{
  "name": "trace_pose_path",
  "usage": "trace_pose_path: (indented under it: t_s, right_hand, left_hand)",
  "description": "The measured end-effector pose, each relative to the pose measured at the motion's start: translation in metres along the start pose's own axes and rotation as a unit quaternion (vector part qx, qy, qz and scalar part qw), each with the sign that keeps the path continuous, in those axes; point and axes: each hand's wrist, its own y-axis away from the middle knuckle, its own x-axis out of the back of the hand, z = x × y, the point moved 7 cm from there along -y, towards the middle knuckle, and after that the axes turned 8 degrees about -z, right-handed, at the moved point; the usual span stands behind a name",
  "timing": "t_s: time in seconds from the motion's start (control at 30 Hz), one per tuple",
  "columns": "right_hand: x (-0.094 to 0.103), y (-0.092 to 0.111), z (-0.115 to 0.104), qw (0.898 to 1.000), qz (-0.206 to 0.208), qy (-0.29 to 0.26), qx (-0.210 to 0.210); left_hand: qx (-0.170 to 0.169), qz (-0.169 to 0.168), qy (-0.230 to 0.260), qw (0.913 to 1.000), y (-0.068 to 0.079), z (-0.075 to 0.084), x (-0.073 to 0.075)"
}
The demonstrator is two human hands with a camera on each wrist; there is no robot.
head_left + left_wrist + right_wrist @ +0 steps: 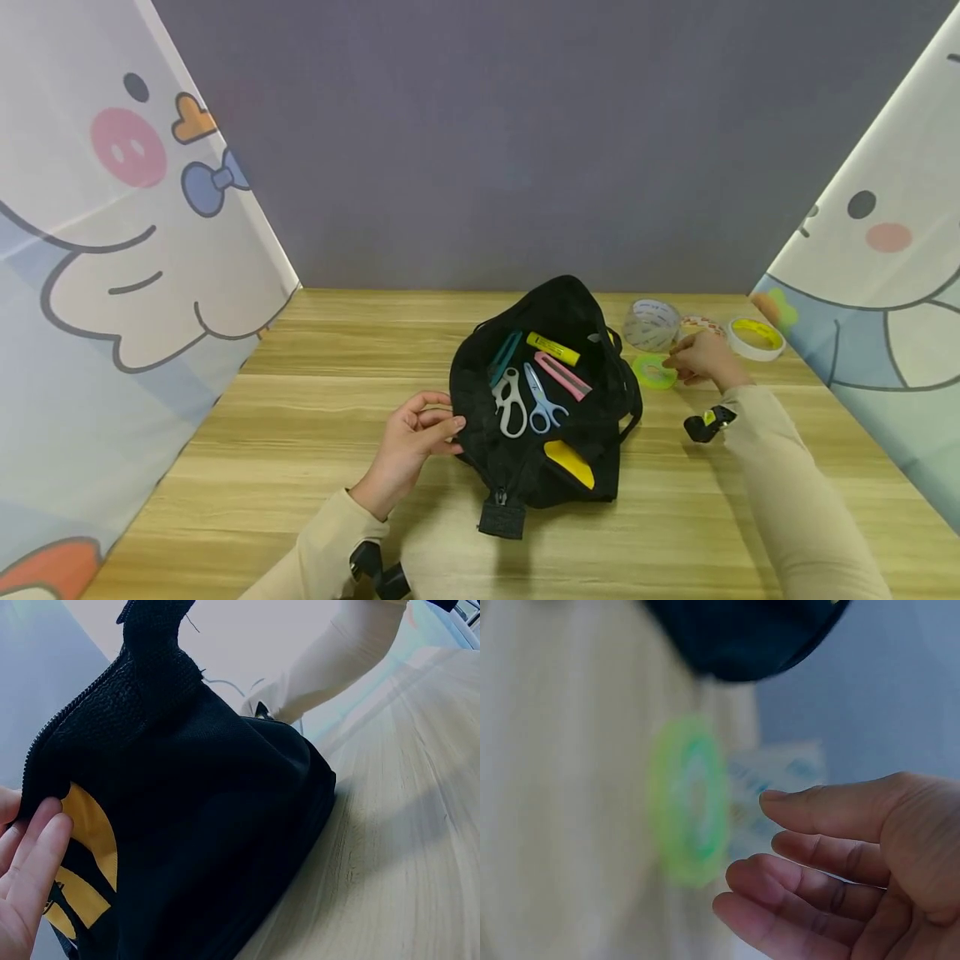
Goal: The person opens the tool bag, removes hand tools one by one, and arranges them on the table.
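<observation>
A black zippered bag [517, 475] lies with its mouth spread wide. My left hand [416, 437] pinches its left rim between thumb and fingers; in the left wrist view those fingers [37, 855] lie beside a yellow print. Inside the bag are grey-handled scissors [512, 408], blue scissors [542, 404], a pink box cutter [562, 376], a teal cutter [506, 357] and a yellow tube [552, 348]. My right hand [705, 360] reaches to a bright green tape roll [654, 372]. In the right wrist view its fingers are relaxed and apart, with the roll [690, 802] just beyond the fingertips.
Behind the green roll stands a wide clear tape roll [651, 325]. A red-and-white roll [701, 323] is partly hidden by my right hand, and a white roll with a yellow core [756, 340] lies farther right. A grey panel [525, 150] rises behind the wooden table [322, 350].
</observation>
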Motion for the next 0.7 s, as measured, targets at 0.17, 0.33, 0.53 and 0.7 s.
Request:
trace_pose_path:
  t_s: [0.17,0.33,0.53,0.7]
  right_hand:
    - [0.008,0.009,-0.038,1.0,0.017,0.0,0.024]
    - [0.009,0.021,-0.085,0.998,0.015,-0.026,0.056]
    - [0.005,0.027,-0.14,0.994,0.025,-0.043,0.102]
    - [-0.004,0.026,-0.177,0.988,0.021,-0.052,0.14]
  left_hand:
    - [-0.004,-0.004,0.0,1.0,0.0,0.001,0.0]
    - [-0.003,-0.004,0.0,1.0,0.001,0.0,0.0]
    - [-0.002,-0.001,0.003,1.0,0.001,0.001,0.0]
    - [0.0,-0.002,0.004,1.0,0.0,0.001,-0.001]
